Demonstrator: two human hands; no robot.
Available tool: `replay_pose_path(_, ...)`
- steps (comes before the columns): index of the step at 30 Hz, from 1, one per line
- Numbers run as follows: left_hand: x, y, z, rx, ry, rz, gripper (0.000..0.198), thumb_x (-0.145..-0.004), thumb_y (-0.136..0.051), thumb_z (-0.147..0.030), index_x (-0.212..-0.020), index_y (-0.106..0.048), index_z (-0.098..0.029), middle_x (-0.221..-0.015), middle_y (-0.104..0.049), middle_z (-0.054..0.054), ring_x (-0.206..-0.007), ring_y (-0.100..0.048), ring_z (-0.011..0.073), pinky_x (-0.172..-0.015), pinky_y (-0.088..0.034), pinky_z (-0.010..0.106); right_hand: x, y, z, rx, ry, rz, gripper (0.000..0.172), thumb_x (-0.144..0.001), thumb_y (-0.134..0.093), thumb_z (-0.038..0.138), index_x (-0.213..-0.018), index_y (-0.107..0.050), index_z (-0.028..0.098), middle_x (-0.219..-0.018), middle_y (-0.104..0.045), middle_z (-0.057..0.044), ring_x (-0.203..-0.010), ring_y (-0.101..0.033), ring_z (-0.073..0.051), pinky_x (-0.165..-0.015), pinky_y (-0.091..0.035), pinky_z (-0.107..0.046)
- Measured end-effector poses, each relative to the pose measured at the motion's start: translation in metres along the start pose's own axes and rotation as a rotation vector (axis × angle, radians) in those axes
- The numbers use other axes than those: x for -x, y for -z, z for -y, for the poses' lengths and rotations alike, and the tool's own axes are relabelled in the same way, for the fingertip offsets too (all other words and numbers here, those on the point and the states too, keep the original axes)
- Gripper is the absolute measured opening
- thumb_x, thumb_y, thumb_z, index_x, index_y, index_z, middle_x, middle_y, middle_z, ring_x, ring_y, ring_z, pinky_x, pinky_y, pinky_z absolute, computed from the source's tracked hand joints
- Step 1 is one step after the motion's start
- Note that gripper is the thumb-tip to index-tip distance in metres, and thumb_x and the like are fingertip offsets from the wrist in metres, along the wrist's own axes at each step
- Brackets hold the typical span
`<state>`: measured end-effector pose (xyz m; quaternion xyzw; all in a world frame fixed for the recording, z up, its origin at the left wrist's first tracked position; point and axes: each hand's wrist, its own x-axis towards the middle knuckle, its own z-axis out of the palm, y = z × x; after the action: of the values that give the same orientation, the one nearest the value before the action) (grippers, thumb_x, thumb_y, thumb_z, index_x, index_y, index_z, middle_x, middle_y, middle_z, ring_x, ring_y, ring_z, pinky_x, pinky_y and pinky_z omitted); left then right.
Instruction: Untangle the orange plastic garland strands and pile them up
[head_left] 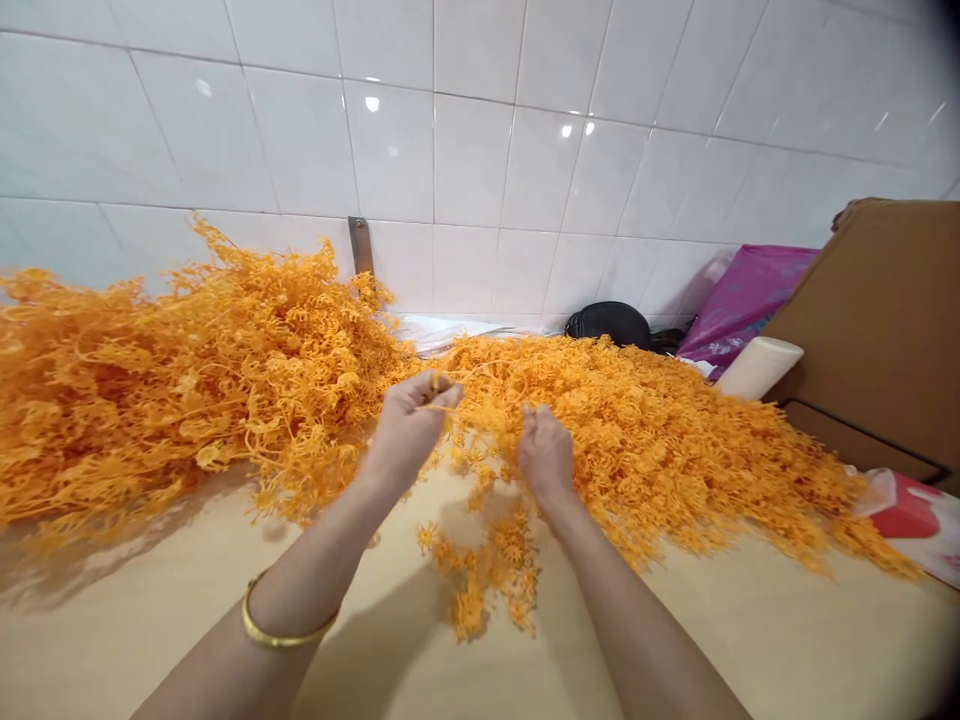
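My left hand [411,425] is closed, its thumb and fingers pinching the thin stem of an orange plastic sprig [487,570]. Lacy, flower-like tufts of this sprig hang between my hands, above the tabletop. My right hand [546,452] is curled closed at the sprig's right side, with its fingertips against the orange strands; what exactly it grips is partly hidden. A large heap of similar orange sprigs [247,370] lies beyond my left hand. Another dense pile of orange sprigs [660,440] spreads out to the right of my right hand.
A white tiled wall [472,150] stands behind the pale table [360,620]. Along the right are a black rounded object [609,324], a purple patterned bag [750,295], a white cylinder [759,368], a cardboard box [877,320] and a red-and-white packet [911,508]. A metal strip [361,248] rises at the wall.
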<state>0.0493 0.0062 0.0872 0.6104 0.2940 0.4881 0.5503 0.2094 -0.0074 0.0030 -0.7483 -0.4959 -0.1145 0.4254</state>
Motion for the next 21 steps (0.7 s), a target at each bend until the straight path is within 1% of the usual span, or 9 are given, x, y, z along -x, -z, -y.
replay_pose_path(2,-0.010,0.011,0.006,0.224,0.207,0.007,0.016,-0.068,-0.052,-0.019,-0.057,-0.040,-0.016,-0.044,-0.020,-0.008,-0.036,-0.015,0.0030,-0.036,-0.011,0.017,0.003,0.001,0.003,-0.027,0.083,0.042,0.019,-0.077,-0.034,0.019,-0.081,-0.053,0.018,-0.069,-0.052,-0.006,-0.059,-0.048,-0.017,-0.054,-0.032,-0.028)
replay_pose_path(4,-0.019,0.019,0.019,0.420,0.386,0.038,0.013,-0.071,-0.048,-0.018,-0.061,-0.040,-0.016,-0.042,-0.018,-0.009,-0.034,-0.014,0.0032,-0.034,-0.010,0.017,0.006,0.000,0.006,-0.024,0.131,0.072,0.024,-0.074,-0.036,0.015,-0.090,-0.055,0.018,-0.076,-0.053,-0.007,-0.065,-0.049,-0.018,-0.058,-0.035,-0.028)
replay_pose_path(7,-0.027,0.026,0.036,0.596,0.529,0.053,0.011,-0.074,-0.042,-0.015,-0.063,-0.041,-0.016,-0.041,-0.020,-0.009,-0.031,-0.015,0.0029,-0.032,-0.012,0.016,0.008,-0.002,0.006,0.041,0.162,0.072,0.025,-0.076,-0.038,0.018,-0.092,-0.058,0.015,-0.083,-0.052,-0.011,-0.076,-0.049,-0.021,-0.068,-0.038,-0.032)
replay_pose_path(11,-0.029,0.027,0.048,0.697,0.615,0.049,0.012,-0.077,-0.039,-0.014,-0.065,-0.043,-0.014,-0.040,-0.020,-0.009,-0.029,-0.016,0.0031,-0.031,-0.013,0.016,0.007,0.002,0.007,0.029,0.270,0.020,0.024,-0.079,-0.040,0.028,-0.080,-0.061,0.016,-0.092,-0.050,-0.011,-0.087,-0.045,-0.023,-0.078,-0.036,-0.037)
replay_pose_path(13,-0.029,0.026,0.052,0.731,0.641,0.038,0.013,-0.077,-0.038,-0.013,-0.064,-0.042,-0.014,-0.039,-0.021,-0.009,-0.029,-0.016,0.0033,-0.031,-0.013,0.016,0.007,0.006,0.011,-0.042,0.302,-0.008,0.026,-0.081,-0.038,0.029,-0.081,-0.061,0.016,-0.091,-0.051,-0.011,-0.088,-0.045,-0.022,-0.078,-0.037,-0.037)
replay_pose_path(15,-0.028,0.025,0.056,0.750,0.660,0.029,0.014,-0.078,-0.038,-0.013,-0.064,-0.042,-0.014,-0.039,-0.020,-0.009,-0.029,-0.017,0.0033,-0.031,-0.012,0.016,0.009,0.010,0.017,-0.170,0.337,0.003,0.026,-0.083,-0.037,0.029,-0.086,-0.059,0.015,-0.090,-0.053,-0.010,-0.088,-0.046,-0.021,-0.080,-0.037,-0.036)
replay_pose_path(17,-0.027,0.023,0.060,0.760,0.674,0.029,0.015,-0.078,-0.038,-0.013,-0.063,-0.042,-0.014,-0.039,-0.020,-0.009,-0.028,-0.017,0.0030,-0.031,-0.012,0.016,0.012,0.011,0.023,-0.328,0.364,0.085,0.026,-0.083,-0.039,0.030,-0.093,-0.057,0.015,-0.091,-0.055,-0.009,-0.088,-0.049,-0.019,-0.080,-0.039,-0.034)
replay_pose_path(20,-0.025,0.018,0.065,0.779,0.682,0.028,0.016,-0.078,-0.037,-0.013,-0.062,-0.041,-0.014,-0.039,-0.022,-0.009,-0.029,-0.019,0.0028,-0.031,-0.014,0.015,0.019,0.008,0.030,-0.502,0.376,0.295,0.031,-0.079,-0.046,0.033,-0.106,-0.052,0.018,-0.095,-0.057,-0.007,-0.087,-0.052,-0.018,-0.077,-0.042,-0.033)
replay_pose_path(21,-0.024,0.016,0.067,0.789,0.683,0.029,0.017,-0.078,-0.036,-0.012,-0.062,-0.041,-0.014,-0.039,-0.023,-0.008,-0.029,-0.020,0.0028,-0.031,-0.015,0.014,0.021,0.007,0.031,-0.535,0.372,0.338,0.033,-0.078,-0.047,0.033,-0.108,-0.051,0.018,-0.096,-0.057,-0.007,-0.087,-0.052,-0.018,-0.076,-0.042,-0.032)
